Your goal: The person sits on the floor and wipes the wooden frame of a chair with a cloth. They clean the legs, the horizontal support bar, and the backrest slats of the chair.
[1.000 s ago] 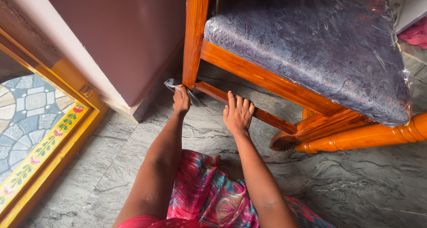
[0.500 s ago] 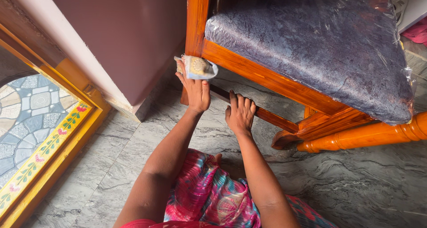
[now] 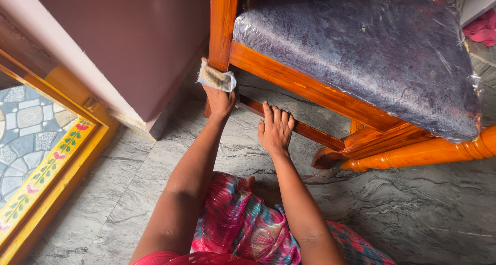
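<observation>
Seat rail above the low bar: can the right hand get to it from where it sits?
Probably yes. The right hand rests flat on the low bar, holding nothing, and the seat rail lies just above with open space between. The left hand with its cloth stays at the leg.

I see a grey marbled stone floor point(image 3: 413, 208) filling the lower frame; a wooden chair point(image 3: 310, 89) stands on it at upper right, beside a yellow door frame point(image 3: 57, 177) at left.
</observation>
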